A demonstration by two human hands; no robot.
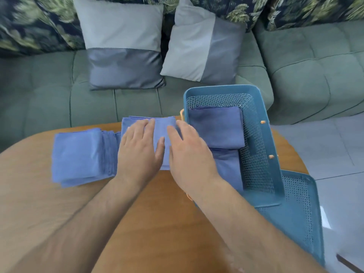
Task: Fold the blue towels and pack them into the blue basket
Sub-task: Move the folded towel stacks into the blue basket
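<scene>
A wooden table [157, 213] carries everything. On it lie a towel stack [78, 154], a folded towel [162, 125] beside it, and a basket [258, 146].

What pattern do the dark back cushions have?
The back cushions show green fern-like leaves on navy, in the head view.

Left hand [139, 148] and right hand [189, 152] side by side, palms down, fingers straight.
</scene>
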